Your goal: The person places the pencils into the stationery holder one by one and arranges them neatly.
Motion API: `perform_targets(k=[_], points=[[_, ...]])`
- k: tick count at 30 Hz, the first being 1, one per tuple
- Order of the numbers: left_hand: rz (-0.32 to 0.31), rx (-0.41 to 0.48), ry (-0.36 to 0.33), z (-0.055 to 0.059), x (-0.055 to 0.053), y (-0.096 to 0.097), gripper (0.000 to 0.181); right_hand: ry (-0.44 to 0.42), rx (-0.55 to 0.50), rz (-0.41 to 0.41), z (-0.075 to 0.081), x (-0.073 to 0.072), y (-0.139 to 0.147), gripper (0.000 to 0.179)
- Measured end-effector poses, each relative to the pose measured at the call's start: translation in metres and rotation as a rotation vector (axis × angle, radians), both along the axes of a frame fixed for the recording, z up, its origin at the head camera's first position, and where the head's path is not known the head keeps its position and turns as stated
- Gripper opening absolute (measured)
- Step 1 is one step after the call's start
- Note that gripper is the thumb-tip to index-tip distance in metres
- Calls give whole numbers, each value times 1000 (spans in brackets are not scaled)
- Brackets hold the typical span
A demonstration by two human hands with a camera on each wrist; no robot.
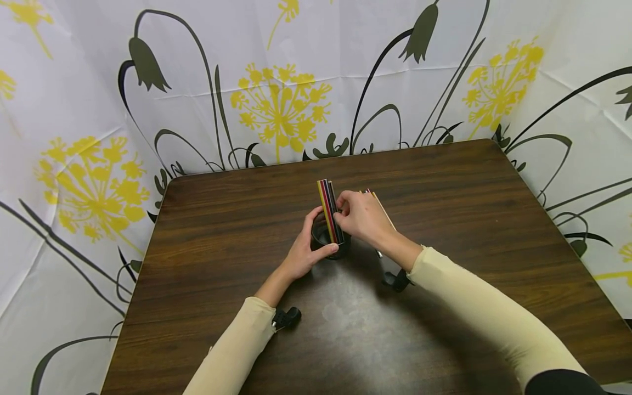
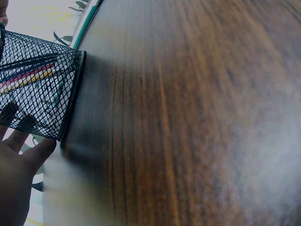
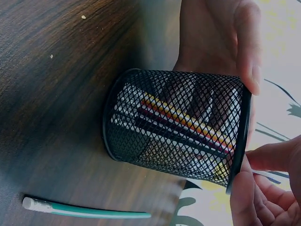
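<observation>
A black mesh pencil cup (image 3: 174,122) stands upright on the table. Several colored pencils (image 1: 327,206), among them yellow, red and dark ones, lean inside it and rise above its rim. My left hand (image 1: 303,249) holds the cup, its thumb across the near side and fingers around the far side. The thumb and fingers of my right hand (image 1: 365,216) pinch the pencils at the cup's rim. In the right wrist view, the right fingertips (image 3: 243,186) are right at that rim, and the lower part of the pencils shows through the mesh.
A green pencil (image 3: 89,210) with a white eraser lies on the table beside the cup. Other pencil tips (image 1: 373,193) show behind the right hand. The brown wood-grain table (image 1: 222,219) runs back to a flowered curtain (image 1: 197,109).
</observation>
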State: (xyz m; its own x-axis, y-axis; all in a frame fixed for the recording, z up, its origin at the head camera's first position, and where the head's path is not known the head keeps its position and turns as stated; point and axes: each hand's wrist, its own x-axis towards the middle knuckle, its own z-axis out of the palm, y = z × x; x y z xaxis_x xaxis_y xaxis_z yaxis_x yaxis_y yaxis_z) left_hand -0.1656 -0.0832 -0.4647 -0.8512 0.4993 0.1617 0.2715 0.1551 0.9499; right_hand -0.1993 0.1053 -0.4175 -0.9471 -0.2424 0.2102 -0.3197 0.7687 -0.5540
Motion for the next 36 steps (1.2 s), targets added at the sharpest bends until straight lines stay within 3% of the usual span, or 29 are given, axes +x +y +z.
perform_targets(k=[36], points=[[-9, 15, 4, -1, 0, 0, 82, -137, 3, -25, 2, -8, -3, 15]])
